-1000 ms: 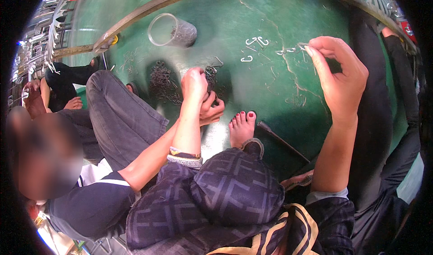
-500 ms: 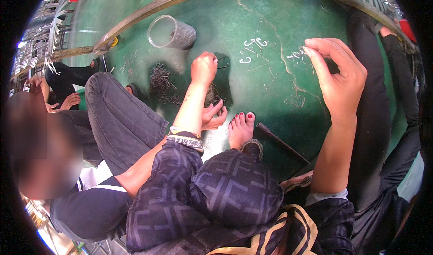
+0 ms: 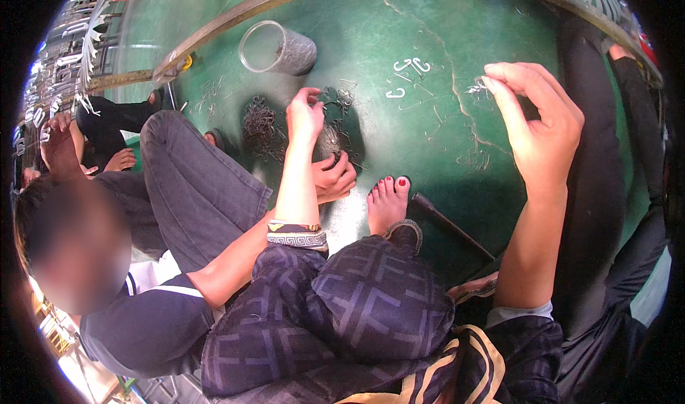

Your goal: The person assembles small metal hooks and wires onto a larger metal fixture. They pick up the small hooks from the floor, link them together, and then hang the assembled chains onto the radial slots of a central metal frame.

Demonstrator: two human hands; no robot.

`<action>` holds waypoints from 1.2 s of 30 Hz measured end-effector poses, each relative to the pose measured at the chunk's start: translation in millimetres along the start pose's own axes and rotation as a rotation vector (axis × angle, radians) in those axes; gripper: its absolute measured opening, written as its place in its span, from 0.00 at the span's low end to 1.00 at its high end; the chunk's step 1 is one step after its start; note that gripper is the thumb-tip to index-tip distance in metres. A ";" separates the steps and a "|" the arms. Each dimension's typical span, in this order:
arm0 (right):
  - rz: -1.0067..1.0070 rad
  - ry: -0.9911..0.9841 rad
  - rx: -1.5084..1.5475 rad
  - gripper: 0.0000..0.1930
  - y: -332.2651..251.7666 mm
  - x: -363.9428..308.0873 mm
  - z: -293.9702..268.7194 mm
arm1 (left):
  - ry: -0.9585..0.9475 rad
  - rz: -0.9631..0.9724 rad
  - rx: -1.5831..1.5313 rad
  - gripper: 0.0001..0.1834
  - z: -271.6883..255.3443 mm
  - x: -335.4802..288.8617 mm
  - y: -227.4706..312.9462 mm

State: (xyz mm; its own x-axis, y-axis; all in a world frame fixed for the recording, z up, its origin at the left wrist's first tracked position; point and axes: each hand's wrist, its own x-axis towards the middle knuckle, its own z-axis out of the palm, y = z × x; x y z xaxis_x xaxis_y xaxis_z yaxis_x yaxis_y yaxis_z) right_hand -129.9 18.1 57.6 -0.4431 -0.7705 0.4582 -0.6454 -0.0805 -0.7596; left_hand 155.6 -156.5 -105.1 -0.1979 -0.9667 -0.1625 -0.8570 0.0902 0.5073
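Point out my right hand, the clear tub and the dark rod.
Right hand (image 3: 545,128): head view, middle of the hand.
Clear tub (image 3: 293,53): head view, side wall.
Dark rod (image 3: 452,226): head view, mid-shaft.

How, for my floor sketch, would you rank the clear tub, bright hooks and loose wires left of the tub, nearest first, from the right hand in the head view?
1. Bright metal hooks: left of the right hand.
2. Clear plastic tub: farther left.
3. Loose wires: farthest left.

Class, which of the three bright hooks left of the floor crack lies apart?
The lower-left hook, nearest of them to the left hand; the two upper hooks lie close together.
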 end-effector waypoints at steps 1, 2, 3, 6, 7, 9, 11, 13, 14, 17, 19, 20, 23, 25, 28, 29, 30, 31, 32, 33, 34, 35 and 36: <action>0.009 -0.007 -0.014 0.05 -1.0 -0.1 0.0 | -0.033 -0.023 0.004 0.12 -3.2 0.1 -5.4; -0.001 -0.002 -0.019 0.05 0.0 -0.8 0.5 | -0.073 -0.041 0.005 0.11 -3.8 0.4 -6.9; -0.011 0.003 -0.023 0.05 1.7 -1.8 1.0 | -0.112 -0.038 -0.019 0.11 -0.7 -1.1 -6.1; -0.019 0.013 -0.036 0.05 4.3 -3.0 0.5 | -0.256 -0.031 -0.026 0.09 11.0 -9.7 -1.9; -0.023 0.006 -0.010 0.05 2.8 -1.3 2.4 | -0.289 -0.050 -0.004 0.09 3.1 -17.6 -3.5; -0.011 -0.002 -0.019 0.05 -0.7 -0.4 1.7 | -0.299 -0.051 0.088 0.09 2.3 -18.0 -4.5; 0.000 -0.008 -0.025 0.05 -1.6 -0.6 1.6 | -0.219 -0.046 0.258 0.08 -3.4 -13.8 -5.6; 0.009 -0.014 -0.024 0.05 1.0 -2.1 2.2 | -0.158 -0.012 0.161 0.08 -1.2 -12.4 2.8; -0.014 -0.008 -0.021 0.05 1.4 -2.1 3.2 | -0.124 0.005 0.116 0.08 -1.3 -12.3 7.1; -0.059 0.001 -0.027 0.05 2.3 -0.9 5.5 | -0.177 0.163 -0.009 0.08 14.1 -13.9 0.1; -0.057 -0.001 -0.050 0.05 0.7 -0.3 3.8 | -0.289 0.160 0.061 0.08 14.3 -16.6 0.9; -0.030 -0.005 -0.035 0.05 -0.8 -0.7 2.7 | -0.228 0.122 0.052 0.08 14.0 -15.3 -3.5; 0.025 -0.013 -0.004 0.05 -2.0 -1.4 1.1 | -0.047 -0.003 0.079 0.07 1.0 -5.9 -13.5; 0.028 -0.013 0.000 0.05 1.7 -1.8 0.9 | 0.029 -0.095 0.135 0.07 -5.1 7.4 -18.4; -0.006 -0.011 -0.007 0.05 -0.8 -0.9 1.0 | 0.054 -0.109 0.191 0.07 -12.6 16.5 -17.7; -0.018 -0.008 -0.014 0.05 -1.1 -0.3 1.5 | 0.038 -0.111 0.195 0.07 -16.8 17.0 -11.2; -0.030 -0.005 -0.020 0.05 -1.5 0.3 1.8 | 0.023 -0.113 0.199 0.07 -19.7 17.0 -6.7; -0.042 -0.001 -0.027 0.05 -1.9 0.7 2.0 | -0.003 -0.086 0.222 0.08 -20.4 16.3 -5.6; -0.038 -0.001 -0.030 0.05 -1.9 0.6 2.0 | -0.044 -0.084 0.230 0.07 -20.3 14.8 -1.4; -0.035 0.000 -0.032 0.05 -2.0 0.4 1.9 | -0.086 -0.082 0.238 0.07 -20.5 11.6 4.8; -0.032 0.000 -0.035 0.05 -1.9 0.3 2.0 | -0.127 -0.081 0.246 0.07 -19.9 8.1 8.9; -0.027 0.000 -0.026 0.05 -2.0 0.4 1.7 | -0.161 -0.047 0.248 0.07 -19.1 4.2 10.6; -0.023 0.000 -0.018 0.05 -1.9 0.6 1.5 | -0.194 -0.036 0.272 0.07 -18.0 1.2 12.4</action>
State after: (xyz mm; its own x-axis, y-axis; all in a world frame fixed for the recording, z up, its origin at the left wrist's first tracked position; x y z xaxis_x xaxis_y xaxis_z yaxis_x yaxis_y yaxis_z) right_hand -128.0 16.8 58.6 -0.4284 -0.7685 0.4752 -0.6664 -0.0865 -0.7406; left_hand 153.3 -160.9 -83.8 -0.2296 -0.9092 -0.3474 -0.9556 0.1429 0.2577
